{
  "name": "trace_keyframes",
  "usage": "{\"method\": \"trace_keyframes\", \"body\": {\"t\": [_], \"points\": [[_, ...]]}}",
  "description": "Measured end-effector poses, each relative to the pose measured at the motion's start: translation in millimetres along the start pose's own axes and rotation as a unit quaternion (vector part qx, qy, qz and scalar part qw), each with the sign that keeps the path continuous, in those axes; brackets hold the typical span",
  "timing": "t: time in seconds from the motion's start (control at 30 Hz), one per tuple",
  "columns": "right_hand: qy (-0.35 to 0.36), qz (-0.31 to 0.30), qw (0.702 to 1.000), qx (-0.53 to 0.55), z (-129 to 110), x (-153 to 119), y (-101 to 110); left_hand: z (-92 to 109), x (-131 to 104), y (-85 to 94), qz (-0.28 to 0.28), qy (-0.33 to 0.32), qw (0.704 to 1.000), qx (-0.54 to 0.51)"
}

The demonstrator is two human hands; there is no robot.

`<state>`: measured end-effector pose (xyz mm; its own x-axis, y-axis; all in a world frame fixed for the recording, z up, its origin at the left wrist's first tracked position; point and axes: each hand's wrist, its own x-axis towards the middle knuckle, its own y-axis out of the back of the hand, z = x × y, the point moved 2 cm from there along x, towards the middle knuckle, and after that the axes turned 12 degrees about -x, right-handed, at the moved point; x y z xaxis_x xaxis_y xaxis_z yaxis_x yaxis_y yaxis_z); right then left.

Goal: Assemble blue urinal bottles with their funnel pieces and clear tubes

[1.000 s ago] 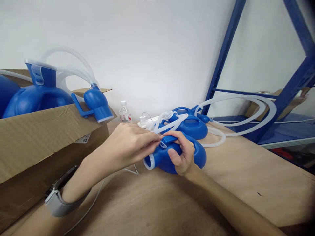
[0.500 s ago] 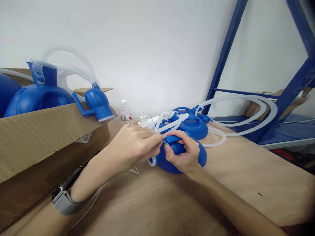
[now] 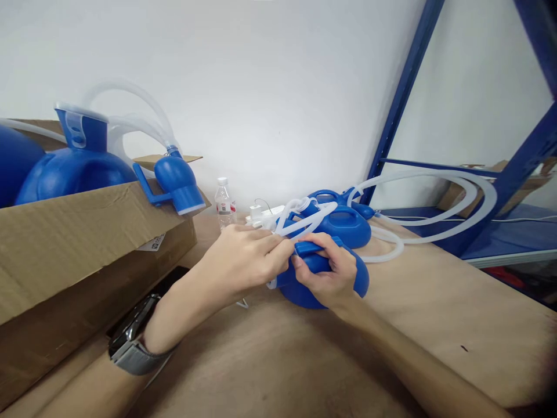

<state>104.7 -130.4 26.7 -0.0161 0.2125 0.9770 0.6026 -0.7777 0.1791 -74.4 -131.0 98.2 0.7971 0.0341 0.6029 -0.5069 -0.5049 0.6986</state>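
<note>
A blue plastic urinal bottle [image 3: 300, 292] lies on its side on the wooden table, its white-rimmed mouth pointing left. My right hand [image 3: 334, 273] is closed round the bottle's handle, with thumb and forefinger at the handle's left end. Right beside those fingertips, my left hand [image 3: 250, 255] is closed in a pinch in front of the bottle's neck. What it pinches is hidden behind its fingers. A watch [image 3: 137, 334] is on my left wrist.
Left stands an open cardboard box [image 3: 78, 232] of blue bottles and a blue funnel piece [image 3: 176, 180]. Behind my hands are a water bottle [image 3: 225, 203], a white power strip [image 3: 265, 216], more blue bottles [image 3: 348, 226] and coiled clear tubes [image 3: 487, 197]. A blue shelf rack [image 3: 400, 87] rises at right.
My left hand has shifted slightly right, up against the right fingertips, covering the bottle's mouth more. A thin clear strand seen between the fingers before is now hidden. The view has shifted slightly.
</note>
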Motion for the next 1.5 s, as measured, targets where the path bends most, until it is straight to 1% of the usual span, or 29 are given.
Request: {"method": "trace_keyframes", "body": {"t": [0.1,0.2,0.27,0.33,0.4,0.47,0.5,0.6,0.67,0.73,0.77,0.87,0.93,0.97,1.0,1.03,1.1,1.13,1.17,1.2,1.23,1.37,1.5], "points": [[-0.003,-0.001,1.000,0.004,-0.1,0.2,0.9,-6.1,-2.1,-2.9,-0.011,0.008,1.000,-0.026],[-0.005,-0.003,1.000,0.008,-0.8,1.2,0.8,-14.9,-3.8,-5.5,0.003,0.018,0.995,-0.099],[-0.005,-0.001,1.000,0.016,-1.2,1.6,0.2,-20.3,-4.4,-5.4,0.009,0.028,0.989,-0.142],[-0.016,-0.012,0.999,0.030,-1.5,1.3,-1.2,-24.7,-4.9,-2.7,-0.001,0.036,0.987,-0.158],[-0.041,-0.034,0.997,0.051,-1.6,0.1,-2.9,-29.0,-6.0,2.3,-0.032,0.058,0.986,-0.154],[-0.069,-0.053,0.993,0.076,-1.8,-1.2,-3.9,-34.5,-8.0,8.0,-0.086,0.104,0.979,-0.152],[-0.080,-0.061,0.991,0.091,-1.9,-1.8,-4.0,-37.6,-9.4,10.6,-0.115,0.134,0.971,-0.160],[-0.106,-0.080,0.981,0.142,-1.6,-2.3,-3.8,-44.8,-12.4,16.1,-0.180,0.207,0.935,-0.226],[-0.134,-0.078,0.973,0.168,0.5,-1.8,-3.7,-46.2,-12.2,17.5,-0.190,0.237,0.907,-0.291],[-0.180,-0.062,0.965,0.180,4.8,-0.9,-4.2,-44.5,-9.9,17.6,-0.171,0.263,0.883,-0.348],[-0.209,-0.051,0.960,0.182,7.4,-0.6,-4.7,-42.8,-8.2,17.0,-0.150,0.279,0.873,-0.371],[-0.285,-0.023,0.941,0.180,14.8,0.2,-7.0,-34.2,-3.1,11.2,-0.060,0.322,0.840,-0.433],[-0.310,-0.010,0.935,0.175,17.7,0.1,-8.7,-27.0,-0.6,3.2,-0.005,0.343,0.815,-0.467],[-0.316,-0.005,0.933,0.172,18.5,-0.2,-9.5,-23.4,0.3,-1.5,0.017,0.347,0.811,-0.470],[-0.322,-0.002,0.931,0.171,19.2,-0.9,-10.4,-20.0,0.8,-6.4,0.031,0.347,0.816,-0.461],[-0.329,0.000,0.929,0.171,19.9,-1.9,-11.4,-17.0,1.1,-11.1,0.037,0.340,0.830,-0.440],[-0.341,0.005,0.923,0.176,20.9,-4.2,-13.1,-12.8,1.0,-18.9,0.042,0.314,0.867,-0.385],[-0.344,0.009,0.921,0.181,21.0,-5.3,-13.7,-11.9,0.5,-21.8,0.047,0.299,0.880,-0.365],[-0.346,0.013,0.919,0.189,20.9,-6.1,-14.1,-12.0,-0.2,-24.3,0.057,0.289,0.886,-0.358],[-0.346,0.016,0.917,0.198,20.5,-6.5,-14.1,-12.7,-1.1,-26.6,0.069,0.279,0.885,-0.367],[-0.346,0.020,0.915,0.205,19.7,-6.4,-13.6,-13.6,-2.1,-28.9,0.076,0.269,0.877,-0.391],[-0.346,0.021,0.914,0.210,15.2,-3.0,-8.5,-15.8,-6.4,-40.3,0.063,0.245,0.828,-0.500],[-0.334,0.017,0.920,0.203,11.4,0.5,-3.3,-14.0,-8.8,-46.2,0.056,0.252,0.813,-0.522]]}}
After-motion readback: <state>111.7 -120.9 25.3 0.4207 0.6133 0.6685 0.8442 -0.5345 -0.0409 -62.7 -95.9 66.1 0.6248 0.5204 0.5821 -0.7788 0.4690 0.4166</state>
